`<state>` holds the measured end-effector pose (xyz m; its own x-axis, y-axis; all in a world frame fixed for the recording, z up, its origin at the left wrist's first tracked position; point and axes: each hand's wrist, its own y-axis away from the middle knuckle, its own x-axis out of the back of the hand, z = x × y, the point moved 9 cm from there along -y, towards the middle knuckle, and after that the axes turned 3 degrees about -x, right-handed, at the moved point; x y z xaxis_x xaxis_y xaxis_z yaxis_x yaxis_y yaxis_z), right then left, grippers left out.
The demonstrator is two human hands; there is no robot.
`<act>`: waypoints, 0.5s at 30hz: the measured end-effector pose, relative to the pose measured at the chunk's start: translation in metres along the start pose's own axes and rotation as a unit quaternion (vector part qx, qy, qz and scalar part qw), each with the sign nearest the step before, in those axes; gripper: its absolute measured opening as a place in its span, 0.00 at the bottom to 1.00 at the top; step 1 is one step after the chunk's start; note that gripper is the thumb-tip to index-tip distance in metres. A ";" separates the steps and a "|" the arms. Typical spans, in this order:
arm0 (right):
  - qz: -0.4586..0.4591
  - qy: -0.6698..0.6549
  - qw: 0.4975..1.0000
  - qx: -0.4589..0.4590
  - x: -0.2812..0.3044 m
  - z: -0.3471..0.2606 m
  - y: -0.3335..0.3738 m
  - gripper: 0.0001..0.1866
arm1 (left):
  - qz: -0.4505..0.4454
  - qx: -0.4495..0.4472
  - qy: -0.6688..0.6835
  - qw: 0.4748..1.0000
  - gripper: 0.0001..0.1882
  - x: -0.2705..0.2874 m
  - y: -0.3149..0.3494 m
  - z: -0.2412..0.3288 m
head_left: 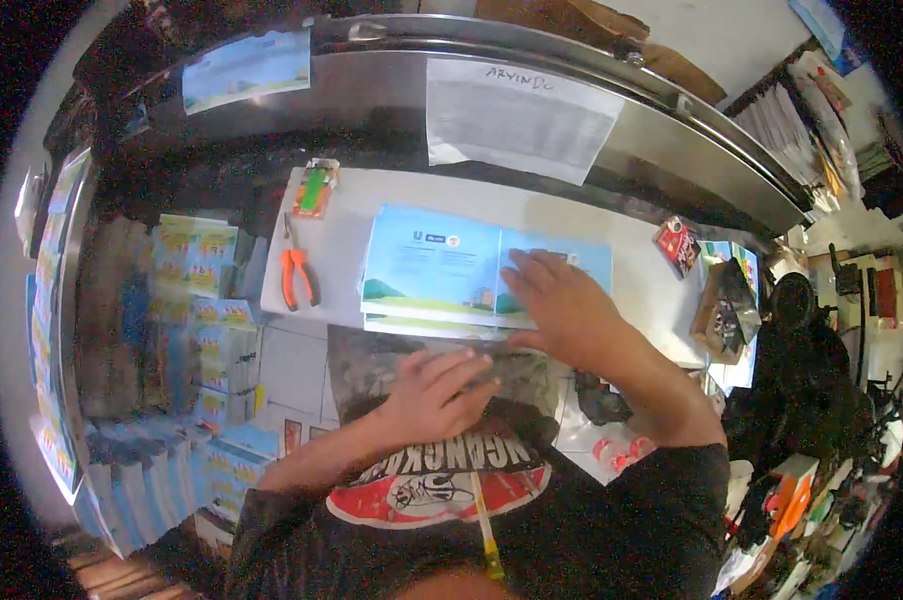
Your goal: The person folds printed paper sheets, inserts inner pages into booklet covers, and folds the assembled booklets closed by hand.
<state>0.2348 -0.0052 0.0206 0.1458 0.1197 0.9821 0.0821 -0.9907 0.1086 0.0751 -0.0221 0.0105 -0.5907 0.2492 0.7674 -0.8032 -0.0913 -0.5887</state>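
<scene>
A printed sheet (431, 265) with blue sky and green hills lies on a white tabletop (346, 200), with a fold or seam down its middle. More sheets of the same kind seem to lie under it. My right hand (563, 305) rests on its right half, palm down, fingers stretched out. Nearer to me, my left hand (439, 395) hovers off the table's front edge. Its fingers are loosely spread and nothing shows in them.
Pliers (296, 270) with orange handles and a small green-topped box (315, 188) lie at the table's left end. Toward the right are a red packet (677, 246) and a cardboard box (716, 315). Stacked printed sheets (226, 350) fill the left side. A metal rail (531, 45) runs behind.
</scene>
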 end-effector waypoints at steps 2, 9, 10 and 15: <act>0.007 -0.002 1.000 0.015 -0.004 0.000 0.000 0.41 | -0.010 -0.003 0.004 1.000 0.22 -0.001 0.002 0.002; -0.056 -0.031 0.997 0.037 0.000 -0.002 -0.007 0.41 | -0.018 0.055 -0.014 0.998 0.22 -0.003 -0.008 -0.007; -0.059 -0.039 0.997 0.031 0.002 -0.004 -0.008 0.40 | -0.015 0.057 -0.013 0.998 0.22 -0.002 -0.005 -0.007; -0.023 -0.006 1.000 -0.011 0.001 -0.007 0.001 0.41 | -0.005 0.062 -0.045 0.997 0.22 0.008 0.001 -0.008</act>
<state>0.2283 -0.0068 0.0231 0.1542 0.1660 0.9740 0.0672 -0.9853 0.1573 0.0701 -0.0123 0.0136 -0.5824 0.1639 0.7962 -0.8093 -0.2093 -0.5489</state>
